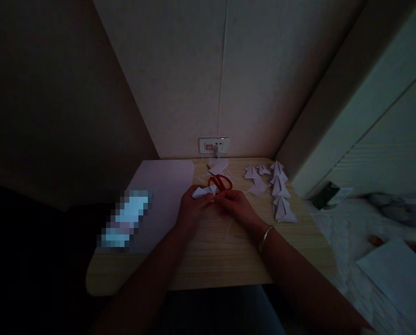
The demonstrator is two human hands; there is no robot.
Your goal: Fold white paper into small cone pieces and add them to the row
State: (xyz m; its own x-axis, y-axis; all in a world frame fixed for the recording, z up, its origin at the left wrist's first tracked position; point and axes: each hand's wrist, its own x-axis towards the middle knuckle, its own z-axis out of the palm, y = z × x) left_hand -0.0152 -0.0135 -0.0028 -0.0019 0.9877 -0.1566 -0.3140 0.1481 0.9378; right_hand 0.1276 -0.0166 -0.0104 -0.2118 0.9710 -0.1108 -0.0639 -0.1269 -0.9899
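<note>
1. Paper piece point(202, 191), folded and white, at frame centre, just below red-handled scissors point(219, 180); long axis running roughly left to right, rising slightly rightward.
2. Gripped between thumb and fingers of left hand point(190, 205), the nearer one.
3. Leftward of right hand point(236, 204), fingertips drawn together at the paper's right end; cannot tell whether pinching.
4. No readable brand, label or writing; bright screen point(129, 215) at left, pixelated.

Table point(225, 270): paper sheets point(166, 186) left, blurred-out device point(131, 211) on them; scissors point(230, 181) centre, just beyond hands point(190, 210); folded pieces point(279, 188) right; socket point(208, 147) on wall point(180, 70) behind.
</note>
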